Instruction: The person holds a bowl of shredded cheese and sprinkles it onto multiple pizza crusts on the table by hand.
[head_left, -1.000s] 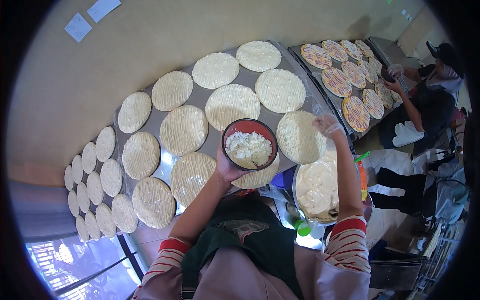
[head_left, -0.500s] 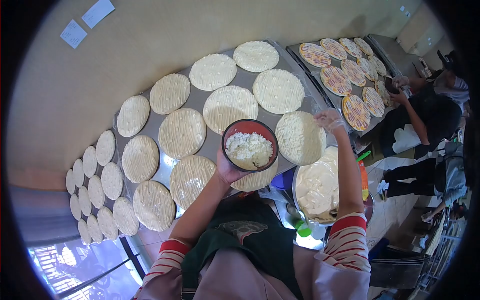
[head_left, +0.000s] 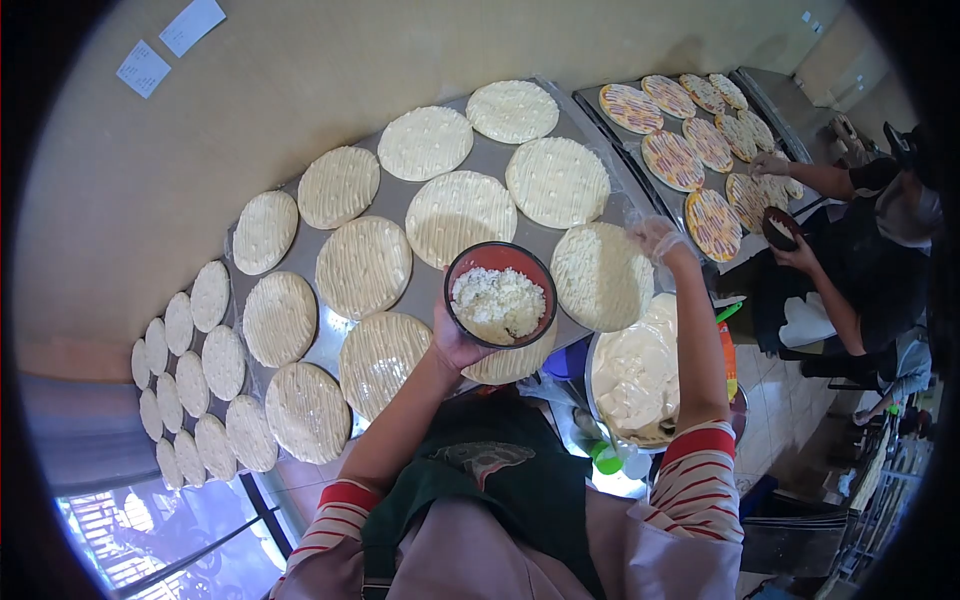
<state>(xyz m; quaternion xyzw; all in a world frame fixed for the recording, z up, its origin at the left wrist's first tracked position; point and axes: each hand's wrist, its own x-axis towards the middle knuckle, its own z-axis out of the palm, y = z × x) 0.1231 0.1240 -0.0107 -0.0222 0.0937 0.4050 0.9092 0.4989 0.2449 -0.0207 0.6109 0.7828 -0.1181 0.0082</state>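
Bowl (head_left: 500, 256) in L hand (head_left: 456, 336); fingertips hidden

You wear a dark green apron (head_left: 425, 520) with a pale greyish print (head_left: 487, 458) edged in a little red; its lettering is too small to read. A green strap (head_left: 378, 550) runs down one side. Mauve cloth (head_left: 470, 560) shows across your chest and shoulders. Your left sleeve (head_left: 330, 525) and right sleeve (head_left: 695, 490) are short, off-white with thin red stripes, each ending in a broad, solid red band. A clear, loose, wrinkled plastic glove (head_left: 668, 245) covers your right hand (head_left: 655, 237).
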